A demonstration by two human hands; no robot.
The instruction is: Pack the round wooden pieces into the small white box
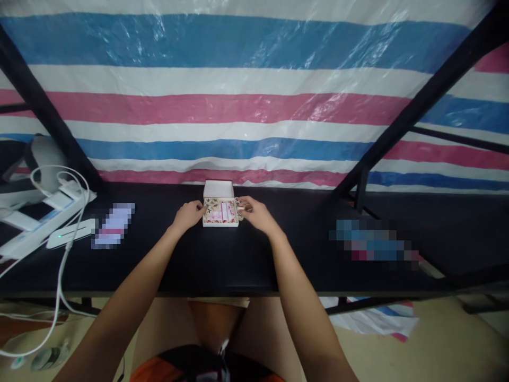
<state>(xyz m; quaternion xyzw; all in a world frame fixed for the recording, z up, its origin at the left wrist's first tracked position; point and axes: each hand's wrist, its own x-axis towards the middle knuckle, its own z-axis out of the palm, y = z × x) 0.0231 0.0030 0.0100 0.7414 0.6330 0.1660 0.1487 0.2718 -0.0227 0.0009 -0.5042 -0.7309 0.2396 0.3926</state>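
A small white cardboard box (pixel 220 224) stands on the black table with its lid (pixel 218 189) raised at the back. Inside it show small patterned pieces (pixel 225 211) in white, pink and cream with dark and red marks; their kind is too small to tell. My left hand (pixel 190 214) is closed at the box's left side, its fingertips on the edge. At the right side, my right hand (pixel 256 213) has its fingers bent and pinched on the box's edge, where a bit of patterned material shows by the fingertips.
Left on the black table (pixel 222 265) lie a phone-like pixelated object (pixel 113 225), a white device with a green light (pixel 71 233) and a power strip (pixel 43 217) with looping white cables. Another pixelated item (pixel 371 241) lies at right. Black slanted posts and a striped plastic sheet (pixel 222 109) stand behind.
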